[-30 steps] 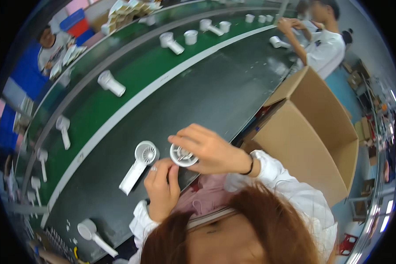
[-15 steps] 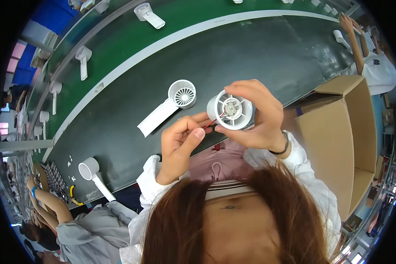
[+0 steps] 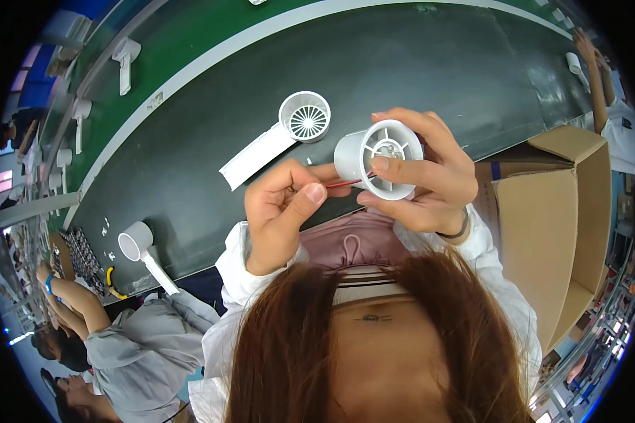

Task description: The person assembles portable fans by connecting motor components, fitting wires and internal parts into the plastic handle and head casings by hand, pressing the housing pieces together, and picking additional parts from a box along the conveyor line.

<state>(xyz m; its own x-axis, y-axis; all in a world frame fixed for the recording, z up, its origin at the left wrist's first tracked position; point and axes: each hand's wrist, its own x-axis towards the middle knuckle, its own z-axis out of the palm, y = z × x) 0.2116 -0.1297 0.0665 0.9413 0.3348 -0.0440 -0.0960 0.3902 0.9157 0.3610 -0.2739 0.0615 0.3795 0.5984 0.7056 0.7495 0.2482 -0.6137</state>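
Note:
My right hand (image 3: 434, 169) holds a white cylindrical fan housing (image 3: 351, 155) with a spoked ring and a small motor inside. One finger of that hand reaches into the open end by the motor. A red wire (image 3: 343, 185) runs out of the housing to my left hand (image 3: 283, 208), whose thumb and forefinger pinch it. Other fingers of my left hand pass behind the housing. Just beyond my left hand, a white handheld fan shell (image 3: 261, 154) lies on the dark table (image 3: 430, 77), its round grille facing up and its long handle pointing toward the near left.
Another white fan shell (image 3: 147, 254) lies at the left near edge. Several more ride on the green conveyor (image 3: 183, 35). An open cardboard box (image 3: 540, 233) stands at my right. A co-worker in grey (image 3: 141, 338) sits at left; another person's arms (image 3: 594, 77) reach in at far right.
My right hand has turned the fan housing, and a finger now reaches into its open end. More of the red wire shows toward my left hand. The whole view has shifted slightly.

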